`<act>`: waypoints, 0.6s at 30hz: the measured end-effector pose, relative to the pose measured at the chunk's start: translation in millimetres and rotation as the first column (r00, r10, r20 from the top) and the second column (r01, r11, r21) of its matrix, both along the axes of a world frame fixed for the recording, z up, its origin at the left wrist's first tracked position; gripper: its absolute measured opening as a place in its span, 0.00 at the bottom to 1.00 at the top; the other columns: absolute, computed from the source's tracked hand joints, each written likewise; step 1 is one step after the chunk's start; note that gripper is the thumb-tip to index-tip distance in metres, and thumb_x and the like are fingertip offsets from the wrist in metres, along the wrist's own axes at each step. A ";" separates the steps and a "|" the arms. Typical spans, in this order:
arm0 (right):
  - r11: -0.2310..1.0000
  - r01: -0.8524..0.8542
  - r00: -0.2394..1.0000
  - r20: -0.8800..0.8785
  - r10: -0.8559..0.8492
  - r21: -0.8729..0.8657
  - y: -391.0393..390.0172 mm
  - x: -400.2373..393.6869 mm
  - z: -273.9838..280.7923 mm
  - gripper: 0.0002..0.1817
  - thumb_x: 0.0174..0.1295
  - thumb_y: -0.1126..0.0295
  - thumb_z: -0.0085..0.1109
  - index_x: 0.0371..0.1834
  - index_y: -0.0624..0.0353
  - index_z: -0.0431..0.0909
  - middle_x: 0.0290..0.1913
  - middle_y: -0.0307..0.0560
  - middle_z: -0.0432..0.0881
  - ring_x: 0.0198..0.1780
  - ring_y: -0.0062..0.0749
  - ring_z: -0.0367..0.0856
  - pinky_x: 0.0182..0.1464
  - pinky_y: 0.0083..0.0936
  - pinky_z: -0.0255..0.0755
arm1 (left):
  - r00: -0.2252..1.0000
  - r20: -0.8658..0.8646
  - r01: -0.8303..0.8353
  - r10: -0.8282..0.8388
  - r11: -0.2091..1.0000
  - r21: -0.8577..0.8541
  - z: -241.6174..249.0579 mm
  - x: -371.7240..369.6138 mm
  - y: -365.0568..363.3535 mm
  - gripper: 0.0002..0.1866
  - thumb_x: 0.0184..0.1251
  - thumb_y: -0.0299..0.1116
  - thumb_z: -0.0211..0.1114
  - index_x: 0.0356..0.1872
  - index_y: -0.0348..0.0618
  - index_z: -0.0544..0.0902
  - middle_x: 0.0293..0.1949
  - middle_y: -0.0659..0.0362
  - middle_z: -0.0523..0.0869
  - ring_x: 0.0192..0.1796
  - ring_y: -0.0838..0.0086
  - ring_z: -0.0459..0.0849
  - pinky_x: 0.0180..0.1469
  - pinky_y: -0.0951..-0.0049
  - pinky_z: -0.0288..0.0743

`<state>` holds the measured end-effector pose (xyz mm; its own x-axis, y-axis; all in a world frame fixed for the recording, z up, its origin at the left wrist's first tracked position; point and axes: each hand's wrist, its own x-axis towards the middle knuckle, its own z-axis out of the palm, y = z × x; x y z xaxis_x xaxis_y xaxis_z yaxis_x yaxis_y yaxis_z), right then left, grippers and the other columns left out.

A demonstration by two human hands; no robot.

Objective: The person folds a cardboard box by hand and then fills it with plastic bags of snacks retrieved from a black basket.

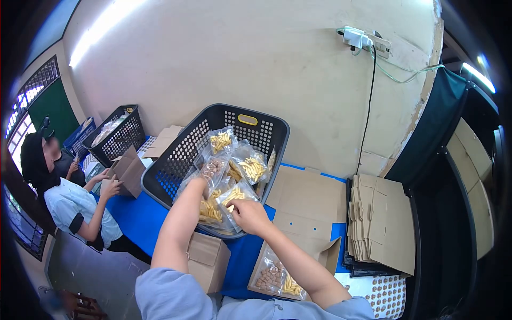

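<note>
Both my hands reach into a large dark perforated plastic basket (pixel 160 169) filled with clear packets of snacks. My right hand (pixel 248 214) is closed, its fingers pinching a clear packet of yellow stick snacks (pixel 234 196) near the basket's front rim. My left hand (pixel 199 186) is down among the packets on the left, beside a packet of brown pieces (pixel 213 167); its fingers are hidden. Further back in the basket lie a packet of yellow sticks (pixel 253 167) and another yellow packet (pixel 221 141).
An open cardboard box (pixel 256 261) holding snack packets stands below my right arm. A closed carton (pixel 207 260) is beside it. Flattened cartons (pixel 381 218) stand at right, near sticker sheets (pixel 381 296). At left, a co-worker (pixel 80 205) handles a carton (pixel 128 172) near another basket (pixel 120 133).
</note>
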<state>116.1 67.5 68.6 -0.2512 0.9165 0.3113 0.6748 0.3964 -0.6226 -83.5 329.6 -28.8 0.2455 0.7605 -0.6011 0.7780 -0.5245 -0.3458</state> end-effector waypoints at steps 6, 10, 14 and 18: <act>0.998 -0.019 0.999 -0.026 0.021 0.054 1.6 1.7 3.2 0.13 0.57 0.70 0.49 0.41 0.59 0.82 0.37 0.58 0.84 0.43 0.52 0.81 0.49 0.44 0.73 | 0.953 -0.034 -0.301 0.301 0.923 -0.239 -5.0 16.5 6.0 0.28 0.55 0.47 0.72 0.58 0.50 0.81 0.61 0.52 0.79 0.61 0.61 0.78 0.61 0.57 0.70; 0.997 -0.030 0.998 -0.052 0.034 0.071 5.8 1.1 -0.7 0.13 0.58 0.70 0.49 0.40 0.60 0.81 0.36 0.58 0.84 0.43 0.52 0.81 0.49 0.44 0.73 | 0.934 -0.032 -0.350 0.355 0.899 -0.262 -19.3 7.4 13.2 0.30 0.53 0.47 0.72 0.59 0.49 0.80 0.62 0.51 0.77 0.62 0.59 0.77 0.63 0.54 0.67; 0.993 -0.023 0.996 -0.082 0.032 0.114 6.2 0.8 -6.2 0.12 0.58 0.70 0.50 0.40 0.60 0.81 0.36 0.58 0.84 0.42 0.51 0.82 0.48 0.43 0.74 | 0.932 0.046 -0.342 0.358 0.917 -0.204 -50.9 -16.8 30.9 0.32 0.52 0.46 0.73 0.59 0.48 0.79 0.64 0.51 0.76 0.63 0.57 0.76 0.65 0.50 0.65; 0.995 -0.025 0.996 -0.085 0.033 0.098 1.8 2.1 0.5 0.12 0.58 0.69 0.50 0.41 0.60 0.81 0.35 0.58 0.84 0.42 0.51 0.82 0.48 0.43 0.74 | 0.860 0.244 -0.452 0.448 0.891 -0.045 -34.5 -24.5 36.2 0.34 0.52 0.42 0.74 0.63 0.50 0.76 0.67 0.52 0.73 0.67 0.54 0.72 0.66 0.35 0.52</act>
